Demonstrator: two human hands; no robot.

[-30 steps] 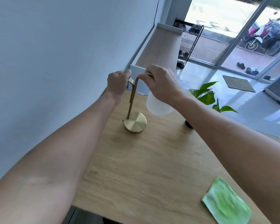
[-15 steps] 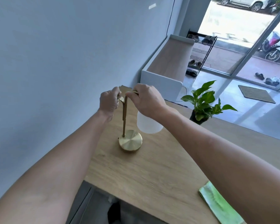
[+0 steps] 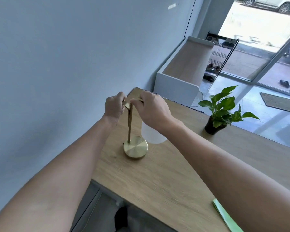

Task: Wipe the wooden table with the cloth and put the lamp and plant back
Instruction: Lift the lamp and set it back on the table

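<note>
A brass lamp (image 3: 135, 148) with a round base and a thin upright stem stands on the wooden table (image 3: 166, 178) near the wall. Its white frosted shade (image 3: 153, 136) hangs just right of the stem, partly hidden by my right wrist. My left hand (image 3: 115, 107) and my right hand (image 3: 151, 109) both grip the bent top of the stem, one on each side. A small potted plant (image 3: 222, 108) in a black pot stands at the table's far right side. The green cloth (image 3: 224, 216) lies folded at the near right edge, mostly hidden under my right forearm.
A grey-blue wall runs along the table's left side. Behind the table stands a white cabinet (image 3: 181, 84) with a wooden top, and past it a shoe rack (image 3: 219, 56) by glass doors. Floor shows below the near table edge.
The view has tilted back, so the lamp and my hands appear lower and the plant shows fully. Both hands stay gripped on the lamp's top; the lamp stands in the same spot.
</note>
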